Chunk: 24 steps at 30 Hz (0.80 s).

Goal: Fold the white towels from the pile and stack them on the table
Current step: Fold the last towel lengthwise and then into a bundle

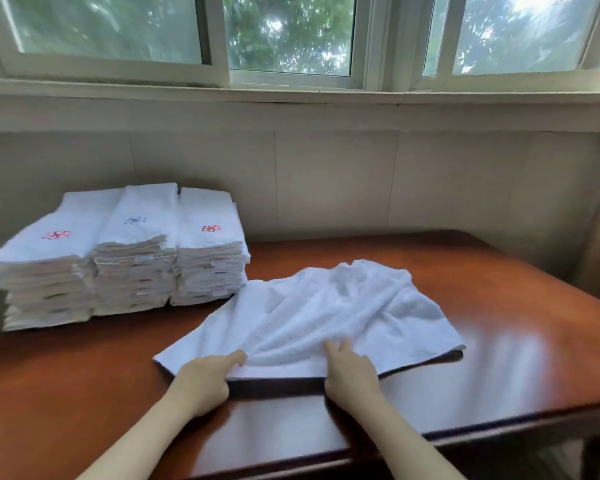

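White terry towel (pixel 326 306), soft and rumpled into long ridges, lies spread on the reddish-brown polished wooden table (pixel 499 306). Its near hem runs close to the front edge, about midway along it. Two bare forearms reach in over that front edge. The left hand (pixel 205 375) pinches the near hem, thumb laid flat on top of the cloth and fingers curled beneath it. The right hand (pixel 349 374) grips the same hem further right, two fingers stretched up over the nap, its thumb hidden. Between the two hands the hem stands raised off the glossy wood, with a dark shadow under it. At the rear left corner sit three stacks of folded white towels (pixel 125 258), side by side and touching, square-edged. The top ones bear small red and blue stitched marks.
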Tool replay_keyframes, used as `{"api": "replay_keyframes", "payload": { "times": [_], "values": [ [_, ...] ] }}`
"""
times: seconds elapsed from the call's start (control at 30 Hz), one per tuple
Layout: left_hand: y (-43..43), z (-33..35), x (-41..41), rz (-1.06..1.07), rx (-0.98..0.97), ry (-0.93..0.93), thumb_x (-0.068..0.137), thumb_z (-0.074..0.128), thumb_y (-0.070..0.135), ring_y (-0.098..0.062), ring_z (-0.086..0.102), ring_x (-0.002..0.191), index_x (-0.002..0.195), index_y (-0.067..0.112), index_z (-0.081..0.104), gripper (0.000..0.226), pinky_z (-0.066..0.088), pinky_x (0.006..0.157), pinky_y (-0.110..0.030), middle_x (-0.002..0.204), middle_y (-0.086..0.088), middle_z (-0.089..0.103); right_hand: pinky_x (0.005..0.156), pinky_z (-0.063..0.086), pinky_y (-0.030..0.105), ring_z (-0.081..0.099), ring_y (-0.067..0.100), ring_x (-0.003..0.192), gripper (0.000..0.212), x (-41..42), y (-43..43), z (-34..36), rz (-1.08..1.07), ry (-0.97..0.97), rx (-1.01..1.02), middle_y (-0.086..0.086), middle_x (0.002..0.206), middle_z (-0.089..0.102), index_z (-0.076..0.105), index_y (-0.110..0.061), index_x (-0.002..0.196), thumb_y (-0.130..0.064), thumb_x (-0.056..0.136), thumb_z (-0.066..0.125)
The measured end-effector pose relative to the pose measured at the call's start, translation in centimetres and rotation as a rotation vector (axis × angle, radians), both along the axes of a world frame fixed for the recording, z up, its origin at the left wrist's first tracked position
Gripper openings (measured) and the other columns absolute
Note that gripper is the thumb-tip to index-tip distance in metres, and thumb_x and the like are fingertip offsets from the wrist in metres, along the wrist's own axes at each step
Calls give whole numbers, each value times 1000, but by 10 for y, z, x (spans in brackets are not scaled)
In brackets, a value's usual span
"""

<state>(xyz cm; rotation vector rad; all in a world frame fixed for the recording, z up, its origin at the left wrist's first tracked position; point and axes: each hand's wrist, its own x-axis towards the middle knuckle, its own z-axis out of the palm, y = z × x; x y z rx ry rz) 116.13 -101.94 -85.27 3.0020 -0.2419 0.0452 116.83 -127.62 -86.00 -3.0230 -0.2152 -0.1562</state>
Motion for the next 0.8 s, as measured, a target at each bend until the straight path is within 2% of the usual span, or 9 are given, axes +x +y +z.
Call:
{"api": "replay_keyframes", "payload": {
  "times": [0.1,0.2,0.27,0.33,0.4,0.47,0.57,0.7,0.8],
  "values": [
    [25,13,-15,120,-1,126,83,42,11,-23,57,97,97,39,51,33,37,70,-29,101,2,61,80,40,31,59,26,99,45,-10,-27,2,-208,-51,-55,8,130,42,37,-19,136,-13,91,39],
    [54,30,-27,183,54,276,83,52,19,-17,57,85,69,30,48,18,38,63,-26,87,7,58,69,39,31,60,27,92,24,-21,-42,2,-293,-49,-17,6,120,44,46,-20,111,-11,89,39],
    [76,41,-40,232,109,409,74,55,16,-14,51,65,65,24,48,14,33,52,-24,71,6,56,63,37,28,61,28,90,17,-25,-38,4,-328,-48,29,8,122,42,46,-18,99,-8,87,40],
    [95,51,-54,300,121,539,70,50,13,-13,42,53,66,20,49,8,28,48,-22,62,2,50,65,39,28,60,30,96,22,-24,-32,9,-350,-63,138,9,124,46,52,-16,107,-10,89,41],
    [113,63,-66,338,159,538,75,50,16,-12,43,54,72,19,55,7,30,47,-22,69,-1,58,69,39,29,58,32,100,23,-21,-25,18,-359,-105,335,9,116,57,55,-15,107,-11,88,42],
    [130,80,-71,389,168,341,82,45,15,-14,54,71,76,20,57,15,40,57,-23,90,-2,64,67,38,31,58,35,95,19,-16,-15,33,-344,-161,544,13,105,62,54,-14,97,-7,85,41],
    [145,117,-73,534,119,-122,85,43,11,-25,56,95,75,28,59,25,45,73,-33,91,0,52,68,37,34,57,37,91,19,-3,-2,72,-306,-252,834,18,100,64,53,-10,93,-11,81,38],
    [151,167,-64,708,-54,-545,90,50,12,-43,56,98,97,19,73,25,45,81,-42,104,-16,52,74,46,34,62,33,89,28,20,9,136,-242,-369,1062,16,99,66,59,-7,97,0,82,38],
    [142,196,-51,687,-644,-626,93,44,1,-40,62,87,98,8,63,21,58,69,-40,109,-17,57,68,51,37,65,26,74,33,30,15,177,-174,-429,1175,14,97,65,59,-6,98,5,82,33]
  ]
}}
